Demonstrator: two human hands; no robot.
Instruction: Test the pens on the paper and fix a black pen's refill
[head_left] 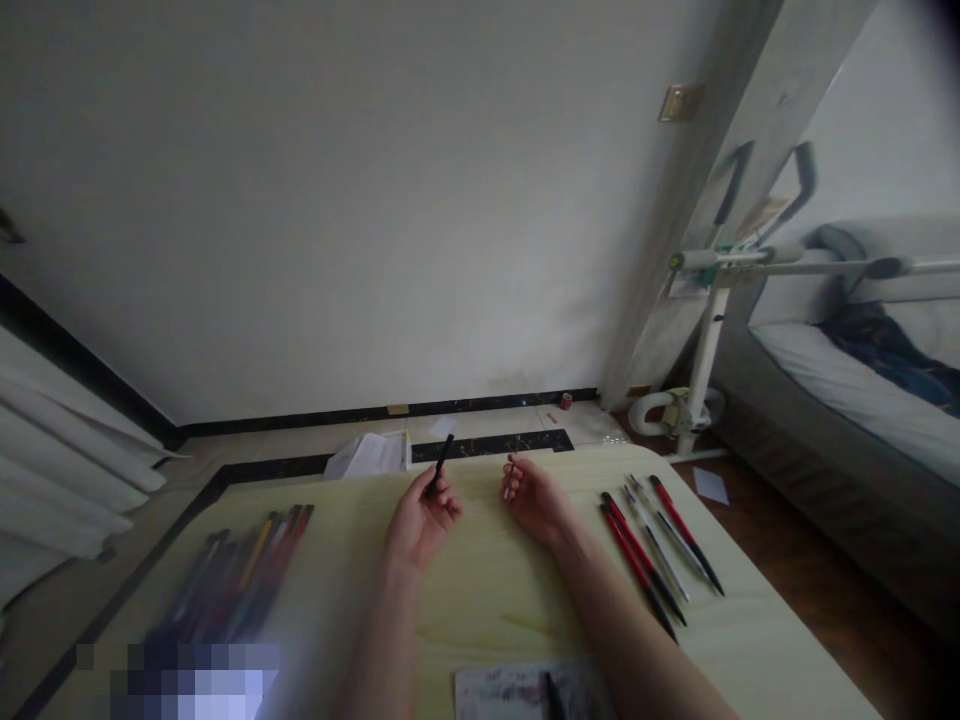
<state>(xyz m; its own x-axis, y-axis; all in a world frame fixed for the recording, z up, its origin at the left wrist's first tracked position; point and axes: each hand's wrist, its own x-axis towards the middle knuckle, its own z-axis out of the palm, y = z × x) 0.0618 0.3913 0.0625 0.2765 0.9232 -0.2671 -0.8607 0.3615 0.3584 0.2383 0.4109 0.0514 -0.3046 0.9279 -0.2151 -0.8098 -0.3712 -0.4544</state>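
Observation:
My left hand (424, 517) is raised above the far half of the table, its fingers closed on a slim black pen (444, 463) that points up. Across a small gap, my right hand (534, 495) pinches a thin stick that looks like a pen refill (511, 474); its details are too small to make out. To the right of my right forearm lie several pens side by side, among them a red and black pen (686, 535) and a clear pen (658, 540). A blurred row of assorted pens (240, 570) lies on the left.
The pale yellow table (480, 600) bears a printed sheet (499, 692) with a dark pen-like item (555, 695) on it near me. Papers (371, 455) sit beyond the far edge. White exercise equipment (705, 350) and a bed (862, 370) stand right; a curtain (52, 450) hangs left.

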